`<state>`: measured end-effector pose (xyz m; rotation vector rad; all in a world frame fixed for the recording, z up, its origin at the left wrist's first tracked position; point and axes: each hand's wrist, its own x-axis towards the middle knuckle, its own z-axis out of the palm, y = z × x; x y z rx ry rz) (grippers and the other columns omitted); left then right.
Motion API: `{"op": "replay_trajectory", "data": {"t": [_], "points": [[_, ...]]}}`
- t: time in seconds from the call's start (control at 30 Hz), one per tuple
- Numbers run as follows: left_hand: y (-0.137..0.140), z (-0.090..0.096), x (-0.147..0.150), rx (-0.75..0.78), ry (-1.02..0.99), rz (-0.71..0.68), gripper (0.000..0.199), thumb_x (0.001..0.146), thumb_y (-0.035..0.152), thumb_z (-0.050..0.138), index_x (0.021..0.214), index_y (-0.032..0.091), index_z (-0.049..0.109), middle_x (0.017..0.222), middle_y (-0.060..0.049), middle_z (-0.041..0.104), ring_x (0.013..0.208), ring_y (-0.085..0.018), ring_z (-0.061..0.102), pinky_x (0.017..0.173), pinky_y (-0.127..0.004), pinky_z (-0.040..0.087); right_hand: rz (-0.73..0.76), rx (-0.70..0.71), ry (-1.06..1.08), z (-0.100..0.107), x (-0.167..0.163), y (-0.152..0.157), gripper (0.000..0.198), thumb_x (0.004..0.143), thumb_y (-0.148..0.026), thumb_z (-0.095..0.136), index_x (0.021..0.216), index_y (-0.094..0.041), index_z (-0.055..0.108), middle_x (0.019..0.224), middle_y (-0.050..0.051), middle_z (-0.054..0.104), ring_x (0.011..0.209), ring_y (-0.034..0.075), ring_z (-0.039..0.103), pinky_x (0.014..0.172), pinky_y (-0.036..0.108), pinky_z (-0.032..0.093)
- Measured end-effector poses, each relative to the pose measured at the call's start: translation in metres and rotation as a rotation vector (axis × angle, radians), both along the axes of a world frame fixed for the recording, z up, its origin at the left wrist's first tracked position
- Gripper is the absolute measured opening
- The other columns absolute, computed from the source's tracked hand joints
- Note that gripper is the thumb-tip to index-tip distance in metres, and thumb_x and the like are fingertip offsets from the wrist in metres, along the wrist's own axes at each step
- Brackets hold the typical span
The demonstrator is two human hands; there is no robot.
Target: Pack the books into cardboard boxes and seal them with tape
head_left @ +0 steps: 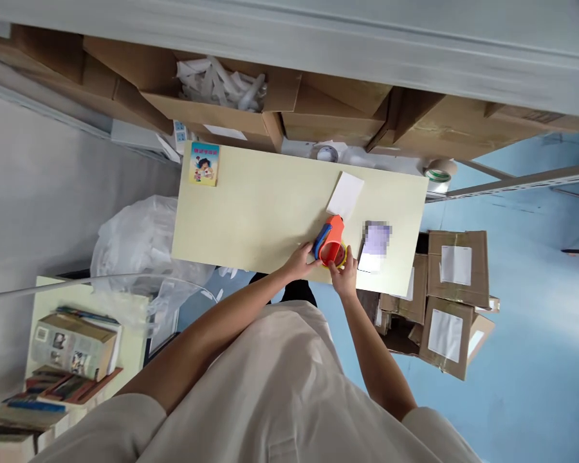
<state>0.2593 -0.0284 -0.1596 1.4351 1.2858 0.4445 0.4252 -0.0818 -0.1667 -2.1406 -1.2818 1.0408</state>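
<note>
An orange and blue tape dispenser [335, 230] with a yellow-rimmed roll is held low over the front edge of a pale yellow table [251, 206]. From the left, my left hand [300, 262] has its fingers closed against the dispenser's side. My right hand [344, 275] grips the roll end, thumb in front and fingers along the right rim. Just beyond the dispenser lies a white paper pad or packet [346, 194]. To the right of my right hand is a phone-like flat item [370, 260], partly blurred out.
A colourful booklet [204, 164] lies at the table's far left corner. Behind the table stand open cardboard boxes [207, 116], and tape rolls [439, 172] sit beside them. Cartons [458, 267] are stacked on the floor at right. Books [72, 347] and plastic wrap [135, 238] are at left.
</note>
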Motion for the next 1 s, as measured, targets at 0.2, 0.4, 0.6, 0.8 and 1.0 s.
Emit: {"op": "replay_trajectory", "data": {"t": [0.2,0.4,0.6,0.8,1.0], "points": [[-0.019,0.010,-0.035,-0.109,0.080,0.041,0.058,0.080,0.038,0.065,0.132,0.016,0.052,0.131,-0.015,0.058,0.112,-0.026,0.061,0.092,-0.040,0.052,0.090,0.255,-0.232,0.018,-0.009,-0.001,0.080,0.091,-0.049,0.045,0.153,-0.016,0.006,0.147,0.026,0.028,0.140,0.037,0.029,0.106,0.061,0.034],[-0.031,0.040,-0.090,-0.210,0.023,0.387,0.040,0.082,0.037,0.058,0.116,0.016,0.060,0.120,-0.014,0.065,0.101,-0.022,0.065,0.081,-0.036,0.056,0.329,0.588,-0.318,0.050,-0.038,0.030,0.071,0.092,-0.030,0.045,0.152,-0.015,0.010,0.147,0.025,0.032,0.138,0.035,0.034,0.104,0.059,0.039],[-0.059,0.080,-0.158,-0.100,0.035,0.500,0.042,0.079,0.041,0.058,0.114,0.018,0.061,0.110,-0.011,0.069,0.093,-0.020,0.067,0.079,-0.033,0.056,0.639,0.605,-0.069,0.058,-0.104,0.063,0.056,0.092,-0.020,0.040,0.146,-0.014,0.027,0.113,0.016,0.064,0.088,0.020,0.067,0.079,0.040,0.057],[-0.117,0.085,-0.252,-0.007,0.262,0.687,0.034,0.080,0.036,0.056,0.109,0.020,0.063,0.102,-0.009,0.072,0.088,-0.022,0.069,0.079,-0.036,0.056,1.047,0.361,-0.067,0.070,-0.210,0.065,0.039,0.090,-0.021,0.040,0.125,-0.020,0.057,0.100,0.008,0.071,0.080,0.019,0.067,0.077,0.035,0.056],[-0.138,0.064,-0.374,-0.073,0.592,0.720,0.033,0.081,0.035,0.057,0.109,0.018,0.063,0.110,-0.013,0.070,0.101,-0.026,0.067,0.087,-0.037,0.054,1.438,0.219,-0.268,0.074,-0.330,0.043,0.035,0.090,-0.015,0.043,0.117,-0.022,0.063,0.107,0.008,0.070,0.101,0.023,0.064,0.090,0.039,0.049]]}}
